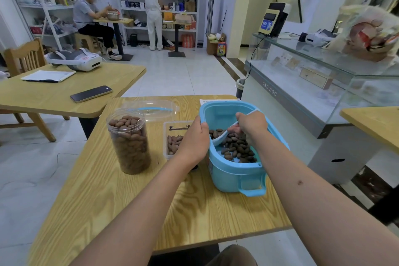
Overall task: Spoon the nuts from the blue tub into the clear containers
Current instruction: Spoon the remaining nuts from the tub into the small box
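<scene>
Best scooped deep beneath nuts inside blue tub (left hand gripping rim, right hand clenching scoop), lifted level.

**Tub right, containers left on the near table**

On the near table the tub stands at the right, nuts lying in it. The right hand reaches into the tub, holding a scoop among the nuts; the left hand grips the tub's left rim. Just left of the tub sits a low container, partly behind the left hand. Further left stands a tall jar. Behind the jar lies a lid. On another table to the left lies a phone.
</scene>
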